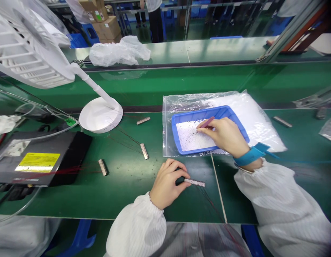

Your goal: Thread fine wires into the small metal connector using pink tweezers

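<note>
Green desk (128, 192); on it a clear zip bag (168, 107) w/ white fill, blue tray (221, 112) on top. R hand (228, 135) closed on maroon tweezers (208, 122), tips at the white bits (187, 137) in tray. L hand (168, 184) pinches left end of slim wired block (196, 182), near side of tray. Risks: soft bag under tray, so a wrist bump could tip it & spill bits; snagged thin wires (208, 200) could yank block loose.

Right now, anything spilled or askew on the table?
Dark specks dot the green table left of the left hand, possibly stray bits. The blue tray sits slightly askew on the plastic bag; no obvious damage.
</note>
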The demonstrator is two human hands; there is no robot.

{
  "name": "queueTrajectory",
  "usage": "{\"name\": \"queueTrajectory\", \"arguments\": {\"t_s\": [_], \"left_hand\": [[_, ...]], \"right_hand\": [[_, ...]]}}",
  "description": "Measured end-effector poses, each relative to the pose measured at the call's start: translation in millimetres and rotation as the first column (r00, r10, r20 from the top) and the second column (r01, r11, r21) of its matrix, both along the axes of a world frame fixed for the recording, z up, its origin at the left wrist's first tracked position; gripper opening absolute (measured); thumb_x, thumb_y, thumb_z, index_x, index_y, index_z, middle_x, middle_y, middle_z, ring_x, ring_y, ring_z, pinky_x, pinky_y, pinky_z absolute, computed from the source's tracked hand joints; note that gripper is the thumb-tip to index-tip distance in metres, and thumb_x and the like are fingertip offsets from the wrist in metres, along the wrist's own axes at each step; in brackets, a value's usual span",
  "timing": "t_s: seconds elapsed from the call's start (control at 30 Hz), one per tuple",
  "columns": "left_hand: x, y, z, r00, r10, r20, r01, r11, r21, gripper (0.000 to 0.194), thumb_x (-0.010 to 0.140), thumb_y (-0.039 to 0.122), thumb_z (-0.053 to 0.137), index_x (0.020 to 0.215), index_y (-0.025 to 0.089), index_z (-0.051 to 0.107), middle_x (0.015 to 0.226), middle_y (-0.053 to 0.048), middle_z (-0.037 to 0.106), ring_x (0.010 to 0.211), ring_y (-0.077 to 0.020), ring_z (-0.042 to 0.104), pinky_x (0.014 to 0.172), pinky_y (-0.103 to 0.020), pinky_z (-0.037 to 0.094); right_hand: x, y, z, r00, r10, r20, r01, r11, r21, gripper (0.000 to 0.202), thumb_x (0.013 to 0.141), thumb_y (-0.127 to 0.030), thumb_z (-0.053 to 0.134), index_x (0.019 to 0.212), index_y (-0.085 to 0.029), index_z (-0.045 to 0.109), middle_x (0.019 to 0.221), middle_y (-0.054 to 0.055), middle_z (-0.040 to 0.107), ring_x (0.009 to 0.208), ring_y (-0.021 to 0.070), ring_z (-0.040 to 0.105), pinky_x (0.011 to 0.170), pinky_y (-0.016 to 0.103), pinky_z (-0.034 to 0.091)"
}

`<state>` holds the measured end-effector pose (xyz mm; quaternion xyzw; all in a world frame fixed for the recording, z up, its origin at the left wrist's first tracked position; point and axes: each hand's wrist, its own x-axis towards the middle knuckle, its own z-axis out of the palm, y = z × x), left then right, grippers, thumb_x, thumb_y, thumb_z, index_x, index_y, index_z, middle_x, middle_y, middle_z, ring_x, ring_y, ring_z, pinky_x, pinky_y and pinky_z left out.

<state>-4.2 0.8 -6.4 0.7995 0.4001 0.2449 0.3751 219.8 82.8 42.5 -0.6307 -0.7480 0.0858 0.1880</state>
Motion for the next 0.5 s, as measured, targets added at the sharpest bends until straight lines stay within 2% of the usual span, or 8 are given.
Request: {"name": "queueTrajectory", "arguments": {"t_s": [0.17, 0.5], "left_hand": [[-0.2, 0.0, 0.1, 1.0, 0.001, 0.0, -0.001, 1.0, 0.002, 0.015, 0.073, 0.013, 0.075, 0.083, 0.02, 0.067, 0.095, -0.002, 0.061, 0.095, -0.0206, 0.05, 0.084, -0.039, 0.042], [0.1, 0.1, 1.8, 1.0, 0.003, -0.015, -0.003, 1.0, -0.004, 0.013, 0.074, 0.014, 0.074, 0.083, 0.021, 0.067, 0.095, -0.002, 0.062, 0.096, -0.0204, 0.05, 0.085, -0.038, 0.042]], "right_hand": [[0.5, -0.4, 2.1, 0.999, -0.019, 0.033, 0.02, 1.0, -0.021, 0.017, 0.086, -0.036, 0.06, 0.086, -0.025, 0.073, 0.076, 0.0, 0.071, 0.073, 0.0212, 0.065, 0.062, 0.03, 0.039], [0.5, 0.3, 0.8, 0.999, -0.019, 0.031, 0.02, 1.0, -0.022, 0.017, 0.086, -0.036, 0.06, 0.085, -0.026, 0.072, 0.077, 0.0, 0.071, 0.074, 0.021, 0.065, 0.06, 0.03, 0.039]]}}
